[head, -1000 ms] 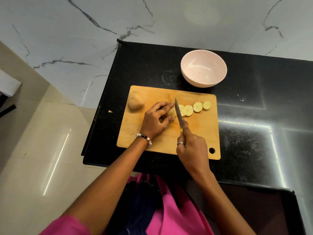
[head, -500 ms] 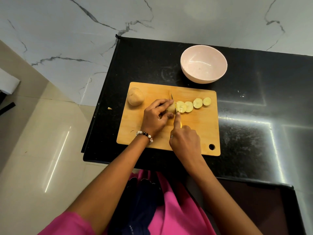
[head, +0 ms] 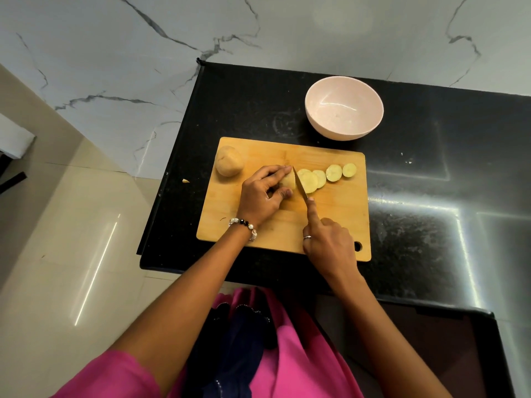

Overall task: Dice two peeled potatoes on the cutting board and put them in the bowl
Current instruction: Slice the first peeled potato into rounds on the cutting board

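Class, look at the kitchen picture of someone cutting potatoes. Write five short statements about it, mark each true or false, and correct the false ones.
1. The pale pink round bowl holds potato pieces. False: nothing shows inside it.
2. The left hand holds the partly cut potato on the rectangular wooden cutting board. True.
3. The right hand grips the steel-bladed knife, index finger along its back. True.
4. The round potato slices lie left of the blade. False: they lie in a row to its right.
5. The second, whole potato sits on the black stone counter. False: it rests on the board's far left corner.
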`<state>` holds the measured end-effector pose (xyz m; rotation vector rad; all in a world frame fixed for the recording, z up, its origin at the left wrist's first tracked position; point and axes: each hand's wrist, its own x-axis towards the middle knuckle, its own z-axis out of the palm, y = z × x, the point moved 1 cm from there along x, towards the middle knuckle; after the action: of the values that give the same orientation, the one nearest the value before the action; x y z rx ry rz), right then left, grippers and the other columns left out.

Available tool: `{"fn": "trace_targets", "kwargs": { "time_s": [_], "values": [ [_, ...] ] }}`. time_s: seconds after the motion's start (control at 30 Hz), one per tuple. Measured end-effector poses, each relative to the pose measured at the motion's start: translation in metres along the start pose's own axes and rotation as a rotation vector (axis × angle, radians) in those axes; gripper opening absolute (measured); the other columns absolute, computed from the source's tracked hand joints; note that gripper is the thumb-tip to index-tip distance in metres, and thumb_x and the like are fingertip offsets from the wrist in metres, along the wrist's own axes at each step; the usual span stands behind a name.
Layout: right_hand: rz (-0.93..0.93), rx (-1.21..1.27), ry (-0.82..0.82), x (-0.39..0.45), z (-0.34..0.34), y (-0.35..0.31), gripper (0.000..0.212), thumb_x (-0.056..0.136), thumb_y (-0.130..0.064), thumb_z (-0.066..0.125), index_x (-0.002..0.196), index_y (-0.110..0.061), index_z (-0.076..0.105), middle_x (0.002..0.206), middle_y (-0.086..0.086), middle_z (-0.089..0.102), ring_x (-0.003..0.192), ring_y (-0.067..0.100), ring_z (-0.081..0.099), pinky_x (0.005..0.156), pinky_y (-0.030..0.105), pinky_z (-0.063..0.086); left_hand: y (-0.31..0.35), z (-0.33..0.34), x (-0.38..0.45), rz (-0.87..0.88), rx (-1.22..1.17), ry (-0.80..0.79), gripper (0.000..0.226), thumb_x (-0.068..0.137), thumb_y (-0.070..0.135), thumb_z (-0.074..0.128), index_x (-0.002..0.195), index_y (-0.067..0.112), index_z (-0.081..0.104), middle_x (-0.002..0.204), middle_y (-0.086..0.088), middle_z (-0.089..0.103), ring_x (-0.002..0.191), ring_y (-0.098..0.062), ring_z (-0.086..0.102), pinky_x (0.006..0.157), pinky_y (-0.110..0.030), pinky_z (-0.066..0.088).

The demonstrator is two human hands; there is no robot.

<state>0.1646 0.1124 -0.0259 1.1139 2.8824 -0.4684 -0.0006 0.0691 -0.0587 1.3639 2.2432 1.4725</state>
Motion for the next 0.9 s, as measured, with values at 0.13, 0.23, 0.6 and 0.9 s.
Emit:
{"fn": "trace_targets", "kwargs": {
  "time_s": [0.13,0.23,0.6,0.9],
  "values": [
    [-0.019,0.036,0.068,0.001,-0.001,0.006,0.055,0.093,-0.018,0.044,0.146,-0.013,0.032,0.075,0.019,0.060,0.057,0.038,0.055,0.049,0.035,0.033,0.001,0.000,-0.001,0.001,0.000,0.005,0.044,0.077,0.016,0.075,0.120,0.010,0.064,0.118,-0.004,0.064,0.108,-0.008,0.057,0.092,-0.014,0.046],
    [-0.031,0.114,0.171,-0.001,-0.007,0.002,0.057,0.086,-0.021,0.040,0.141,-0.008,0.042,0.061,0.015,0.057,0.047,0.033,0.050,0.045,0.032,0.029,0.000,0.001,-0.001,-0.003,0.000,0.008,0.044,0.077,0.015,0.075,0.120,0.010,0.064,0.118,-0.004,0.064,0.108,-0.008,0.057,0.093,-0.013,0.045],
    [-0.015,0.116,0.111,-0.010,-0.018,-0.023,0.056,0.097,-0.022,0.035,0.151,-0.016,0.019,0.082,0.014,0.061,0.069,0.033,0.055,0.056,0.034,0.030,-0.002,0.002,0.000,-0.029,-0.018,0.013,0.049,0.074,0.019,0.077,0.120,0.006,0.063,0.119,-0.007,0.065,0.107,-0.011,0.060,0.091,-0.019,0.049],
    [0.014,0.131,0.121,-0.008,-0.019,-0.025,0.057,0.096,-0.018,0.040,0.150,-0.014,0.020,0.079,0.014,0.061,0.067,0.030,0.054,0.055,0.033,0.029,-0.002,0.001,0.001,-0.022,-0.021,0.019,0.048,0.074,0.018,0.078,0.118,0.007,0.065,0.118,-0.007,0.065,0.108,-0.005,0.056,0.092,-0.008,0.042]
  ]
}}
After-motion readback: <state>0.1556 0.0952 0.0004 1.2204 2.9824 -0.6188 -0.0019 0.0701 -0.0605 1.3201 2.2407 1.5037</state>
